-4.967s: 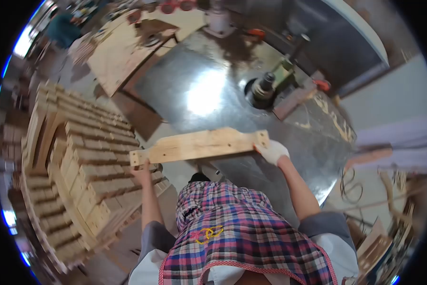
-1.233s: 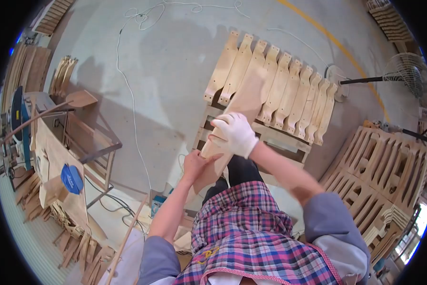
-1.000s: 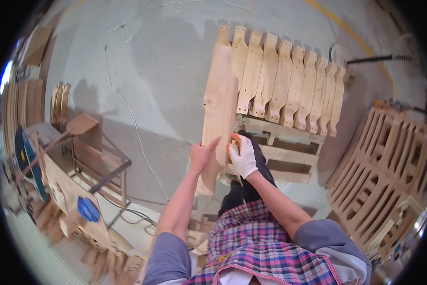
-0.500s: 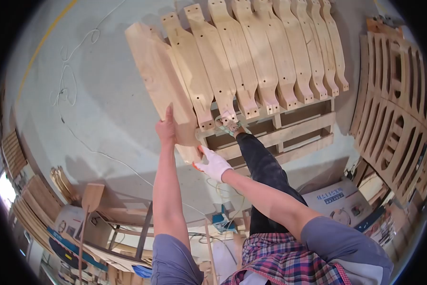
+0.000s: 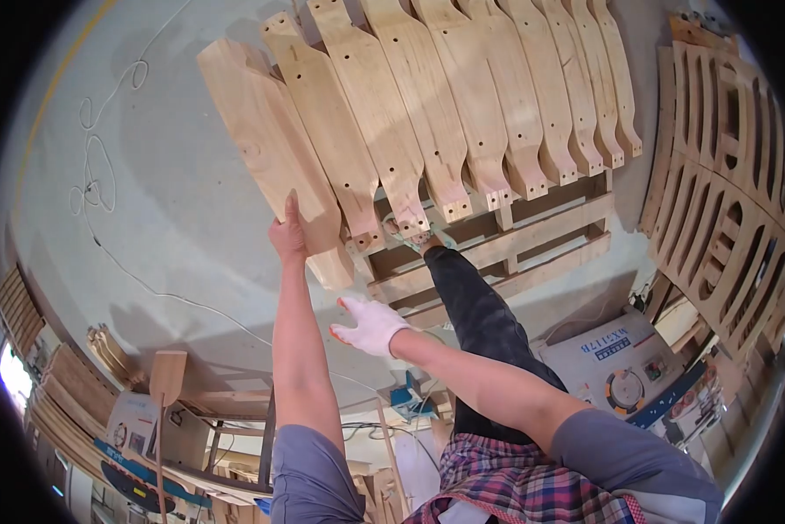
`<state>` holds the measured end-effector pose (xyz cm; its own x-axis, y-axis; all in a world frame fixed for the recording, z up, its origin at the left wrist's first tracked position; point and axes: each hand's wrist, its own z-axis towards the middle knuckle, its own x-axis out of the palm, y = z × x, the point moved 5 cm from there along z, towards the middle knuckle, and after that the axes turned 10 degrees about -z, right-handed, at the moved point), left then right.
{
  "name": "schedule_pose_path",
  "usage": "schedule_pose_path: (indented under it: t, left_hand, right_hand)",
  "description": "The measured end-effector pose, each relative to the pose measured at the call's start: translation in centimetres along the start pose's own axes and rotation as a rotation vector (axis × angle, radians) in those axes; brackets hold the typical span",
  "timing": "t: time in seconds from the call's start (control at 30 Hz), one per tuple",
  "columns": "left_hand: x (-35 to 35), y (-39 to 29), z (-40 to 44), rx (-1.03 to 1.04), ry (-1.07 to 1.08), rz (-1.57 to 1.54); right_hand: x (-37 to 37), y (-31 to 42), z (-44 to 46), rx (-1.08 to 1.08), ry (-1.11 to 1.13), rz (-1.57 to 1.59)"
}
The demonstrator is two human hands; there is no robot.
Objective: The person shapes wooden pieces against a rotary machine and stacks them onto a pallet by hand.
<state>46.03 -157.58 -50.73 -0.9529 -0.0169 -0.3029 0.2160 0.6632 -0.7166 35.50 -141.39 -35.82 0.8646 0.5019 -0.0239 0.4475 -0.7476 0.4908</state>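
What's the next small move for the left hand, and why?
Probably a light nudge of the end board toward the neighbouring board: the left hand is at its outer side, and the gloved right hand is open, off the wood.

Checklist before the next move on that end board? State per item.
1. Left hand on end board: ok, thumb on its face.
2. Right hand off the board: ok, visible gap.
3. Both hands gloved: not ok, left is bare.
4. White cord clear of the board: ok, lies left of it.
5. Board fully supported by pallet: cannot tell, underside hidden.
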Motion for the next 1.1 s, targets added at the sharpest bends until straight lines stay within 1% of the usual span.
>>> schedule_pose_path:
  t: [0.07, 0.23, 0.37, 0.4, 0.53, 0.73, 0.8, 0.87, 0.9, 1.1]
  left_hand:
    - [0.0, 0.9, -0.2, 0.002, -0.001, -0.004]
    - [0.4, -0.5, -0.7, 0.082, 0.011, 0.109]
    - [0.9, -0.4, -2.3, 0.221, -0.067, 0.245]
    - [0.9, -0.3, -2.3, 0.217, -0.069, 0.25]
    - [1.4, 0.2, -1.9, 0.103, 0.032, 0.218]
    - [1.9, 0.4, -1.9, 0.19, 0.023, 0.191]
    - [1.3, 1.0, -2.6, 0.141, 0.01, 0.235]
    - [1.7, -0.2, -2.2, 0.131, -0.004, 0.256]
    - [2.1, -0.4, -1.7, 0.141, 0.004, 0.253]
    - [1.0, 0.8, -1.1, 0.032, 0.033, 0.19]
  right_hand:
    - [0.6, -0.5, -0.2, 0.015, 0.031, -0.007]
    - [0.8, -0.4, 0.2, -0.012, -0.003, 0.032]
    - [0.1, -0.7, 0.0, 0.049, 0.008, 0.052]
    - [0.0, -0.8, 0.0, 0.05, 0.014, 0.055]
    - [-0.2, -0.8, -0.5, 0.043, 0.048, 0.093]
    - [-0.4, -1.1, -0.2, 0.011, -0.004, 0.089]
    - [0.2, -1.3, -0.7, 0.017, 0.003, 0.105]
    - [-0.7, -0.8, -0.5, -0.004, -0.022, 0.107]
    - [-1.1, -0.8, -0.4, -0.007, -0.034, 0.108]
    - [-0.5, -1.4, -0.7, 0.007, -0.032, 0.125]
